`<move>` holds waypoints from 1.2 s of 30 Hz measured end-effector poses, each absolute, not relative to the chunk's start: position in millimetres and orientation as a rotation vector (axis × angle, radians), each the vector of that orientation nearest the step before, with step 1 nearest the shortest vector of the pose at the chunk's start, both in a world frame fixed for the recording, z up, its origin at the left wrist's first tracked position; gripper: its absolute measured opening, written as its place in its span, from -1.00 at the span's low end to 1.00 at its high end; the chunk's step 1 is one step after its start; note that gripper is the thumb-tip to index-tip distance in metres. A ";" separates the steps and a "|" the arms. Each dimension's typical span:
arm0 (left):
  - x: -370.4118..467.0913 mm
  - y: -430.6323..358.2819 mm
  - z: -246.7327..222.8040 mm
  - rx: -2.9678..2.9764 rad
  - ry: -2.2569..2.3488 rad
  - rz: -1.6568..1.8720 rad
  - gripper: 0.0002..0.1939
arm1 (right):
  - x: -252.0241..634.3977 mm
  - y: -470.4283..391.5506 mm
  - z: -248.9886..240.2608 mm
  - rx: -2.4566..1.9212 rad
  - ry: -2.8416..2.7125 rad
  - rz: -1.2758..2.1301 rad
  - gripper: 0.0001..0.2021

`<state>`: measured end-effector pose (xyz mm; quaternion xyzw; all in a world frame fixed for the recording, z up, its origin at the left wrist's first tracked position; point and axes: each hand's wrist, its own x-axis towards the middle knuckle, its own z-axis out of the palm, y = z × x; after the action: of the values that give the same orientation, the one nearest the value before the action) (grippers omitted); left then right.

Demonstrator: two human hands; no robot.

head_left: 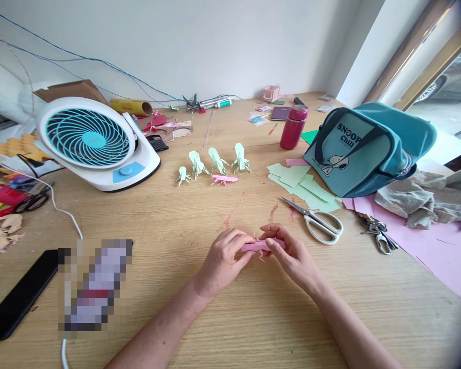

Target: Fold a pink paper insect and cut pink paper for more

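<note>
A folded pink paper figure (259, 246) with small thin legs sticking out is held between both hands, just above the wooden table. My left hand (227, 252) pinches its left end with thumb and fingers. On the other end, my right hand (289, 252) grips with the thumb on top and the fingers behind, covering part of the paper. Beyond the hands stands a row of several pale green folded paper figures (217, 161), with a smaller pink paper figure (225, 180) lying in front of them. White-handled scissors (321, 225) rest right of my right hand.
Pale green paper sheets (294, 177), a teal bag (353, 148) and a red flask (293, 127) stand or lie at the right, with keys (377, 233) on pink paper (438, 251). At left are a white fan (100, 143), a black phone (23, 292) and a white cable (63, 205).
</note>
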<state>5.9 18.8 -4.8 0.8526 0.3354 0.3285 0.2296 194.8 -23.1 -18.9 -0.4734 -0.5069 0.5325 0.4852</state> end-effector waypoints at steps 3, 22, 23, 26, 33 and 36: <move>6.4 18.6 -3.6 2.330 0.943 0.938 -0.85 | 196.5 -22.3 -17.8 -1.130 -1.173 1.329 -0.69; 8.7 29.7 -24.9 2.252 1.450 0.967 -0.83 | 201.0 -15.1 -29.3 -1.387 -1.190 1.032 -0.61; 9.3 29.8 -26.3 2.269 1.483 0.938 -0.82 | 201.7 -14.8 -30.3 -1.379 -1.199 1.026 -0.61; 9.4 29.0 -27.4 2.285 1.524 0.901 -0.77 | 204.1 -14.2 -32.1 -1.377 -1.213 1.001 -0.62; 6.8 29.0 -22.3 2.347 1.501 0.845 -0.71 | 205.3 -14.5 -27.4 -1.456 -1.513 0.715 -0.75; 6.7 30.2 -23.6 2.401 1.492 0.792 -0.81 | 201.4 -7.0 -29.5 -1.438 -1.804 0.460 -0.65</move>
<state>6.7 30.2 -23.6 0.8135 0.5056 0.2685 0.1025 201.4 -7.0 -29.5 -0.5644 -0.7079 0.1807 0.3842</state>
